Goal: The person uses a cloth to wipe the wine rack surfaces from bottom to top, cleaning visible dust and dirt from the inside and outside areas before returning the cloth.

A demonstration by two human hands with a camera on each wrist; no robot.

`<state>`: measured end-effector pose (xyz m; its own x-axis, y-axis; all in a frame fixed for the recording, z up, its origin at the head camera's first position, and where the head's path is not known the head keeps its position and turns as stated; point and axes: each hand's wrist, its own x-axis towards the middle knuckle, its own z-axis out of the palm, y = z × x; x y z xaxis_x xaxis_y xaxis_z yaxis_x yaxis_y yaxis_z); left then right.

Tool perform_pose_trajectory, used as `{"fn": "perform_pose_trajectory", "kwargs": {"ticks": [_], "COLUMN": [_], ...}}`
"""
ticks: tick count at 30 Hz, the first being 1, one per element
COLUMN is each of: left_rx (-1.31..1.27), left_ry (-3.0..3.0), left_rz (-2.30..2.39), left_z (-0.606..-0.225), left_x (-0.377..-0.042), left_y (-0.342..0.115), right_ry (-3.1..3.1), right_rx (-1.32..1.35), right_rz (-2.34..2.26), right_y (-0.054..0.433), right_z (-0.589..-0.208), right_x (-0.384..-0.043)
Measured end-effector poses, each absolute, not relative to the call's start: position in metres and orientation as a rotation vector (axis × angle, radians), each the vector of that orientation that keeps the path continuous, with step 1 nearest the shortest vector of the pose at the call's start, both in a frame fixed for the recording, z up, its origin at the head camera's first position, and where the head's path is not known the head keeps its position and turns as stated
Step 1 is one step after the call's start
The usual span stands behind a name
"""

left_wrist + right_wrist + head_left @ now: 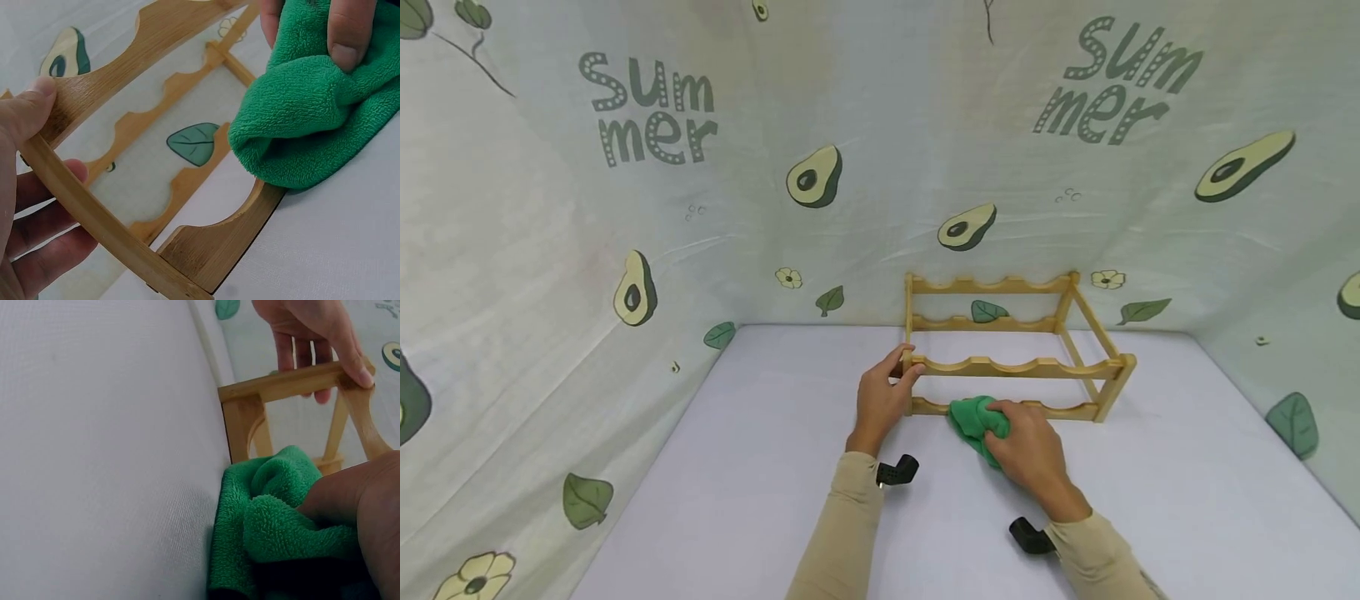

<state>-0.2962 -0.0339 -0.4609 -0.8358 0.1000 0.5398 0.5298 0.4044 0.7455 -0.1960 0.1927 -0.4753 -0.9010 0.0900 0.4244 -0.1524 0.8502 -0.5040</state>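
A wooden bottle rack [1015, 367] with scalloped rails stands on the white table. At its left front upright, my left hand [882, 400] grips the frame, thumb over the top front rail and fingers behind the post, as the left wrist view shows. My right hand [1033, 446] holds a bunched green terry cloth [976, 423] against the lower front rail [219, 240], left of its middle. The cloth [275, 512] covers part of that rail and hangs down in front toward the table.
The white tabletop [737, 492] spreads around the rack. Behind and at the sides hangs a pale curtain [880, 108] printed with avocados, leaves and "summer". A small black camera mount [898, 470] sits on my left wrist, and another mount [1030, 537] on my right.
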Motion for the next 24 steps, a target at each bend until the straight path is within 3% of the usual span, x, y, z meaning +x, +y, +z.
{"fn": "perform_pose_trajectory", "kwargs": {"ticks": [13, 24], "left_rx": [-0.564, -0.588], "left_ry": [-2.248, -2.279], "left_rz": [-1.459, -1.481], "left_z": [-0.462, -0.463], "left_x": [-0.294, -0.296], "left_y": [-0.034, -0.036], "right_ry": [-2.559, -2.496], "right_rx": [0.108, 0.364], "right_rz": [0.729, 0.642], "right_y": [0.176, 0.147], "right_z": [-0.475, -0.478], "right_x": [-0.196, -0.208]}}
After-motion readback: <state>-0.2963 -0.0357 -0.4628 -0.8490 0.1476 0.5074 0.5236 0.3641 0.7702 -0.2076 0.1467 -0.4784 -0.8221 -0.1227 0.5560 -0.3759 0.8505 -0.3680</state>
